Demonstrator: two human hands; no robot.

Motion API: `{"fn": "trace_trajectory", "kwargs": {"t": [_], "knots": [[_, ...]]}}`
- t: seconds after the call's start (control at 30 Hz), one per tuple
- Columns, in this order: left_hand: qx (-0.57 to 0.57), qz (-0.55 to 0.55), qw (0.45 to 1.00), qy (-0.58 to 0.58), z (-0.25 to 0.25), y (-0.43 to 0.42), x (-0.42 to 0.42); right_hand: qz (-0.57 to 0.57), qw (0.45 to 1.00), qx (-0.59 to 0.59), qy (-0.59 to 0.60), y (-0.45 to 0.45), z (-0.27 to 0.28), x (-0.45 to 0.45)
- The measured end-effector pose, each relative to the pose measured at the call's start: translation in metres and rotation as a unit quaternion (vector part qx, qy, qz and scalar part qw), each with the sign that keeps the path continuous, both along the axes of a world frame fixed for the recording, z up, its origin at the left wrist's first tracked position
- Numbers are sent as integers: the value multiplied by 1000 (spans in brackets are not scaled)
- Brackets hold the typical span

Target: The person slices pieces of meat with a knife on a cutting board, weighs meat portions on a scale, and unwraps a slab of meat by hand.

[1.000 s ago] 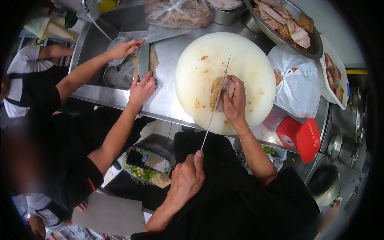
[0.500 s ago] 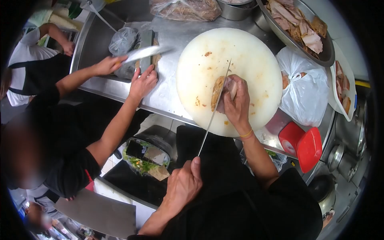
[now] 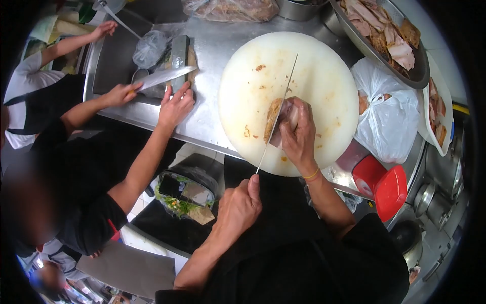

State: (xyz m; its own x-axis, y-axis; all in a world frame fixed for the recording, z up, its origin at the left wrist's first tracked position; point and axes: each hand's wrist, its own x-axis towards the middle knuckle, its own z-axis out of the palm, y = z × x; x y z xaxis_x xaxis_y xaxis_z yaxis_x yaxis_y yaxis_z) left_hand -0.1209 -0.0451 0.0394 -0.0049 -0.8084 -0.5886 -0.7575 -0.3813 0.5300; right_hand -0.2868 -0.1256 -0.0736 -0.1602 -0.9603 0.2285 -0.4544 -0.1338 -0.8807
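Observation:
My left hand (image 3: 239, 205) is closed around the handle end of a long knife (image 3: 276, 120), seen nearly edge-on. The blade runs up over a round white cutting board (image 3: 243, 76) and cuts down through a piece of cooked meat. A browned slice (image 3: 272, 114) stands on the blade's left side. My right hand (image 3: 299, 134), with a yellow band at the wrist, grips the paler rest of the meat (image 3: 289, 115) on the blade's right side, fingers curled over it. The handle is hidden in my left hand. Small brown crumbs lie scattered on the board.
At left, a co-worker's hands (image 3: 174, 107) hold another knife (image 3: 164, 77) over a whetstone (image 3: 179, 58). A colander of meat (image 3: 421, 55), a tied white bag (image 3: 387, 114) and a red container (image 3: 390, 192) sit at right. Bagged meat (image 3: 233, 7) lies behind the board.
My left hand has pushed the knife forward and up the frame, its tip farther across the board. My right hand stays on the meat. The co-worker's knife has shifted; another person's arm has risen.

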Motion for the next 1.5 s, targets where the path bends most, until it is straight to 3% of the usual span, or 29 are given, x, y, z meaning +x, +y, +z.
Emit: {"fn": "trace_trajectory", "kwargs": {"t": [0.47,0.7,0.87,1.07,1.17,1.37,1.47,1.5], "knots": [[-54,-8,998,28,-56,-38,-20,-10,1000,1,-14,1,-5,1],[-48,-22,997,59,-55,-10,-4,-31,999,14,-7,1,-5,4],[49,-17,998,-40,-18,50,27,-26,1000,6,2,2,-5,2],[33,-16,999,-31,-29,42,16,-2,995,47,-85,6,-8,2],[-1,-9,1000,-11,-54,21,4,-7,997,42,-61,6,-8,1],[14,6,1000,4,-54,8,-2,-35,999,9,-16,3,-16,3],[-8,-10,1000,-26,-54,18,4,3,987,-108,119,-9,-1,-6],[20,-15,998,-50,-47,21,5,-7,967,-134,216,-15,11,-8]]}}
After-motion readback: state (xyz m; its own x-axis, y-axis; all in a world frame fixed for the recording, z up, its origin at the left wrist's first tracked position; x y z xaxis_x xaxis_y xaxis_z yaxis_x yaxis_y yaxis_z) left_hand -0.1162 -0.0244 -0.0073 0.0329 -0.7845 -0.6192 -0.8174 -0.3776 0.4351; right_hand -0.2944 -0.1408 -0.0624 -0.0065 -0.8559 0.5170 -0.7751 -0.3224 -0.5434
